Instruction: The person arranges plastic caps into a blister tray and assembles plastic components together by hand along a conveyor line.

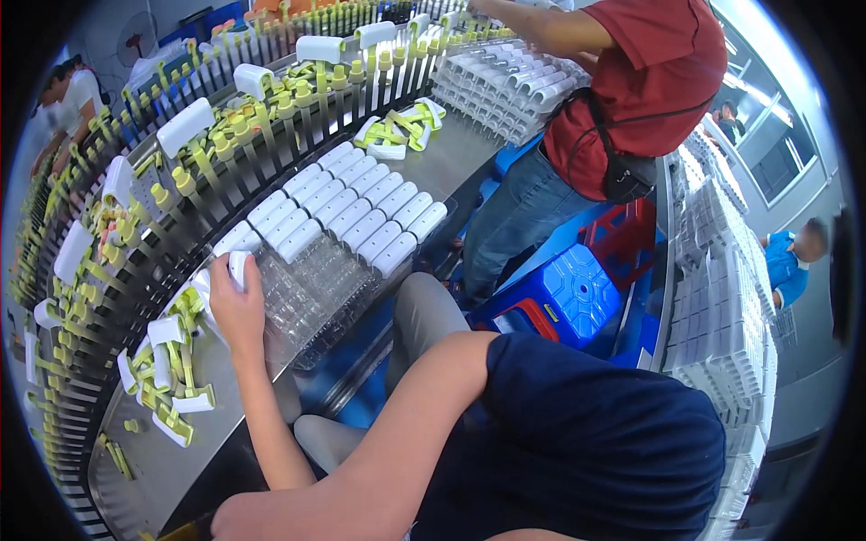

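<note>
White piece partly hidden in the left hand

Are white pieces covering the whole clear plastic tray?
No, the near part of the clear plastic tray shows bare, without white pieces.

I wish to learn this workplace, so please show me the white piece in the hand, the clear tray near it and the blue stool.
White piece (237, 268): head view, its exposed top.
Clear tray (323, 287): head view, bare ridged part.
Blue stool (568, 296): head view, middle of seat.
</note>
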A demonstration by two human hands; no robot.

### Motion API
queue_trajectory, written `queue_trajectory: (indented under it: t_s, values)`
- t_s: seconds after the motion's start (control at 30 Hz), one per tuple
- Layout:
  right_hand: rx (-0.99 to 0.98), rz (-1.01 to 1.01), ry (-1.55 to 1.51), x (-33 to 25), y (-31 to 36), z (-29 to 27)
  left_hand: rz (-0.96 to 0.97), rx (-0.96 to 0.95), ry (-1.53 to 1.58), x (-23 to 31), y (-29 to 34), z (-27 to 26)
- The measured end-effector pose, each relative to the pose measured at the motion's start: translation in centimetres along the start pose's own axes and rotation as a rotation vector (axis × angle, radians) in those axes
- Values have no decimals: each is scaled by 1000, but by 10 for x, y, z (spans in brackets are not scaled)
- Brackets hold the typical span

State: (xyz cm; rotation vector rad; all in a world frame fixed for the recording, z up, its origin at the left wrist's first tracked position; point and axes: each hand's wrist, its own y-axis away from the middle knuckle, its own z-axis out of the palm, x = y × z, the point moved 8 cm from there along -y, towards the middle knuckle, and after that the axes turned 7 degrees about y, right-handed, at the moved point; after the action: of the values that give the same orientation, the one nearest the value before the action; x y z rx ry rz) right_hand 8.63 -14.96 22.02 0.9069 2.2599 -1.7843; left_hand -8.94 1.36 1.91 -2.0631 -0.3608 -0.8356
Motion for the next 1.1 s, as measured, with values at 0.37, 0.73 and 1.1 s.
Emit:
queue_trajectory:
  t_s: [0.37, 0.73, 1.1]
  values:
    - [176, 778, 871, 198, 163, -183, 42, 10, -18, 4, -5, 11]
    - [432, 1046, 261, 226, 196, -192, 112, -125, -55, 21, -49, 33]
    - [451, 1031, 275, 227, 197, -197, 54, -153, 12, 11, -44, 37]
